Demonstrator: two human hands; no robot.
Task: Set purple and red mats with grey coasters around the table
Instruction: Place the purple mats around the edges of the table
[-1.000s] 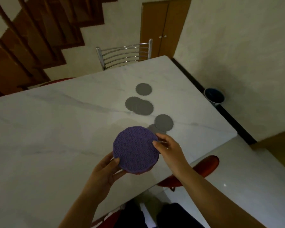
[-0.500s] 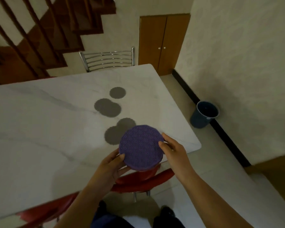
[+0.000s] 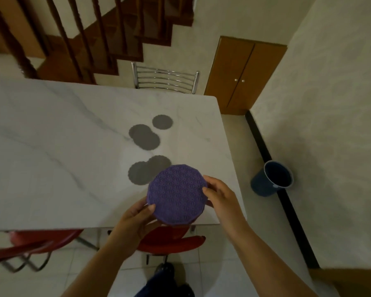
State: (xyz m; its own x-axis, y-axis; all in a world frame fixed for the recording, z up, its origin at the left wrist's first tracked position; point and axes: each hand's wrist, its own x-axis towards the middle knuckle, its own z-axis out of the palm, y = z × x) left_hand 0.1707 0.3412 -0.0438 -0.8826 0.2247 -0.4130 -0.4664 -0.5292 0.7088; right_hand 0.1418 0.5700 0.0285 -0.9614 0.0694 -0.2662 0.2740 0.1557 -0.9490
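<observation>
Since half a second ago the whole view has swung right, so the white marble-look table (image 3: 51, 168) sits further left, while the round purple patterned mat stack (image 3: 177, 195) is still pinched at its rims by both hands: left hand (image 3: 135, 224) near edge, right hand (image 3: 220, 196) right edge. It hovers over the table's near right corner, partly covering the closest of five scalloped grey coasters (image 3: 145, 138).

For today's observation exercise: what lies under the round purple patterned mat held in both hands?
Below the round purple patterned mat, a thin red edge peeks out, probably a red mat. Beneath both is the white marble table. How many mats are stacked is hidden.
</observation>
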